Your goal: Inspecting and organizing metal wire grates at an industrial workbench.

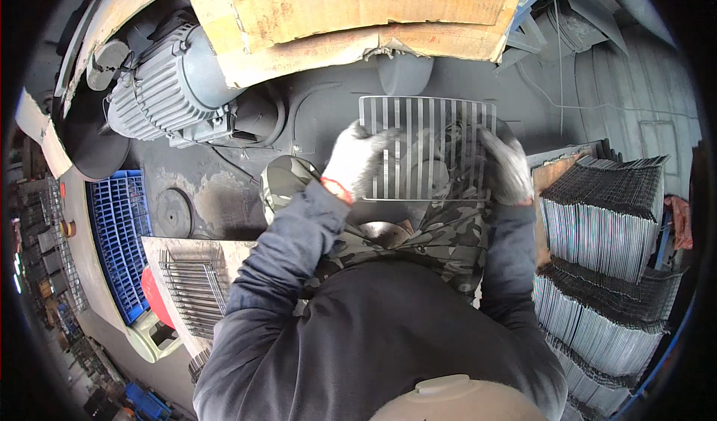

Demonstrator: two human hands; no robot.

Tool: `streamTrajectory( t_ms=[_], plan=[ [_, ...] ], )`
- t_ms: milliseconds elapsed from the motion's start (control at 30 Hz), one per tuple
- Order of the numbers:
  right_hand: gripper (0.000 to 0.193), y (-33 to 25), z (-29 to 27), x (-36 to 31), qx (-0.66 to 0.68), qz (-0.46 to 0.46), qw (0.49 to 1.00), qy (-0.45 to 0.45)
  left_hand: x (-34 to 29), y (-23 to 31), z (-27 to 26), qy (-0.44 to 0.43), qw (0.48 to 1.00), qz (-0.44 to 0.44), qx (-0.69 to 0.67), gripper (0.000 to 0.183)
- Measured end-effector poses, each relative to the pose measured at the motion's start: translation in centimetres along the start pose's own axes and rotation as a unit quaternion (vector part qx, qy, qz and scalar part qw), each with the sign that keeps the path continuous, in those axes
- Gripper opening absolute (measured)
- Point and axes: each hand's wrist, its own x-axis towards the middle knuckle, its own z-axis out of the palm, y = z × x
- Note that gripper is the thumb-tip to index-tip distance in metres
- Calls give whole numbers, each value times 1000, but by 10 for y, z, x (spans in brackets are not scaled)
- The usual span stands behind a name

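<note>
A broad sheet of cardboard (358, 17) is seen at the far side, and tall stacks of thin metal pieces (601, 234) are ranged at the right. A finned grey motor (168, 85) is set at the far left, with a blue plastic crate (121, 242) nearer on that side. The slatted metal grate (431, 148) is held above the lap, its broad face turned toward the head, and the camouflage trousers (455, 227) are seen through its gaps. It is placed between the two hands and grasped along its opposite side edges, its middle left uncovered. By the white-gloved left hand (355, 159) the left edge is gripped, with the blurred fingers laid inward over the slats. By the gloved right hand (509, 167) the right edge is grasped, its fingers pointed away from the body. Both forearms are stretched forward, the left one angled inward.
</note>
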Motion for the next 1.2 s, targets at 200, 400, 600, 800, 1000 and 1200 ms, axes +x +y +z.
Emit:
streamTrajectory(
  t_ms=[200,400,600,800,1000,1200],
  plan=[
    [33,6,24,-8,-124,14,992,-37,-18,10,-17,14,995,24,-98,30],
    [28,72,66,48,-213,-15,970,-116,-18,-2,-107,86,985,-58,-137,26],
    [31,-2,8,-9,-57,18,997,50,14,-1,1,-22,998,18,49,26],
    [26,24,15,31,-213,-7,977,-34,-5,-2,-41,20,999,18,-17,30],
    [24,73,130,31,-70,-16,983,-172,-88,32,-115,170,981,30,-91,25],
    [29,78,114,-5,-182,-82,959,-202,-132,9,-128,124,980,155,34,29]
  ],
)
